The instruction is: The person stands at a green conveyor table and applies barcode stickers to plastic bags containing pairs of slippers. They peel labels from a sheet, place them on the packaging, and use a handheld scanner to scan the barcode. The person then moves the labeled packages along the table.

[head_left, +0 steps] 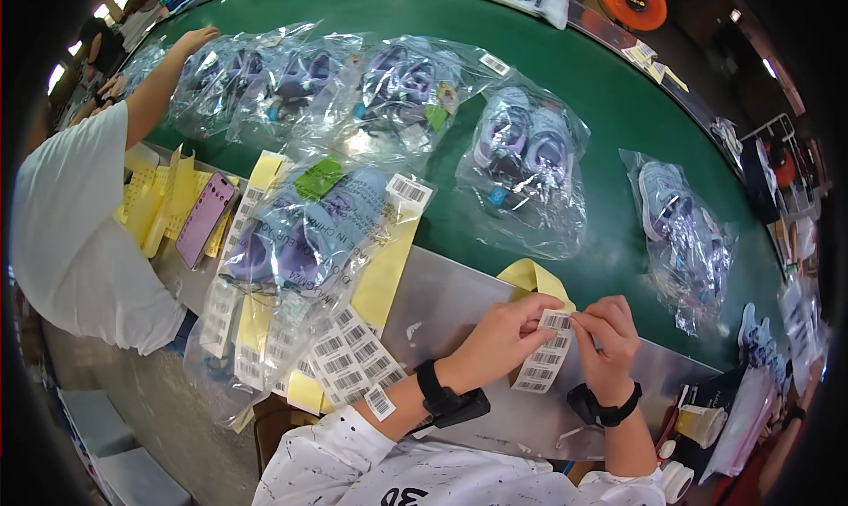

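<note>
My left hand (505, 334) and my right hand (608, 334) meet over the metal ledge (459, 298), both pinching a strip of white barcode labels (543, 362) on yellow backing. The fingertips of both hands touch at the strip's top label. A black band sits on each wrist. To my left, a clear bag with purple shoes (305, 232) lies on the ledge among several more label sheets (349, 356).
Several bagged purple shoes (526, 152) lie on the green conveyor belt (574, 73). A person in a white shirt (75, 232) at the left reaches onto the belt. A pink phone (205, 219) rests on yellow sheets. A cup (700, 424) stands at the lower right.
</note>
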A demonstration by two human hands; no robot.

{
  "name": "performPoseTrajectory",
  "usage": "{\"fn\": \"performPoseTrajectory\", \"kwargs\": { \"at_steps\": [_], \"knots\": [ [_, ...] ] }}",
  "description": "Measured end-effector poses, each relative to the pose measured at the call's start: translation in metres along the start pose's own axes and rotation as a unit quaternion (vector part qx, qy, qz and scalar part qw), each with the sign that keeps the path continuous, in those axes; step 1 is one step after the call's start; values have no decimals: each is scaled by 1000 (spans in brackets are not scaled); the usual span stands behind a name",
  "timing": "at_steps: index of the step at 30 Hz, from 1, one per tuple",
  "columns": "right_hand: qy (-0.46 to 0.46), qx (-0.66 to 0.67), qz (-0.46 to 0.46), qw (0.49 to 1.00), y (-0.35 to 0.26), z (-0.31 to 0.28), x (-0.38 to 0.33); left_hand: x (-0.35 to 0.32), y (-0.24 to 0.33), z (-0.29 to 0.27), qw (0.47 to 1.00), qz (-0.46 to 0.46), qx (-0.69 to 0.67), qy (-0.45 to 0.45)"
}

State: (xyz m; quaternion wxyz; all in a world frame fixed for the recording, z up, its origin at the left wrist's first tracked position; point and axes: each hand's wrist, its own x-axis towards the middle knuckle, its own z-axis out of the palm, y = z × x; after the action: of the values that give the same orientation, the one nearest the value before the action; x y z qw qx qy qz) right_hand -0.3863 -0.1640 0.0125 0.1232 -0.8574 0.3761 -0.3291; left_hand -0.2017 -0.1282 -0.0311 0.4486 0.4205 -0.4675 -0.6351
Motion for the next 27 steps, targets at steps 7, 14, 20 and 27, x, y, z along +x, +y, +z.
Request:
{"fn": "performPoseTrajectory", "kwargs": {
  "at_steps": [7,14,20,27],
  "knots": [
    [-19,38,32,999,11,2,1,8,-18,5,998,-32,-58,5],
    [-25,91,64,994,16,4,-6,11,-13,4,998,-50,-33,8],
    [2,207,166,964,33,-17,9,13,-9,1,995,-82,45,26],
    [107,453,295,834,131,-5,133,14,-13,0,995,-85,24,36]
  ]
}}
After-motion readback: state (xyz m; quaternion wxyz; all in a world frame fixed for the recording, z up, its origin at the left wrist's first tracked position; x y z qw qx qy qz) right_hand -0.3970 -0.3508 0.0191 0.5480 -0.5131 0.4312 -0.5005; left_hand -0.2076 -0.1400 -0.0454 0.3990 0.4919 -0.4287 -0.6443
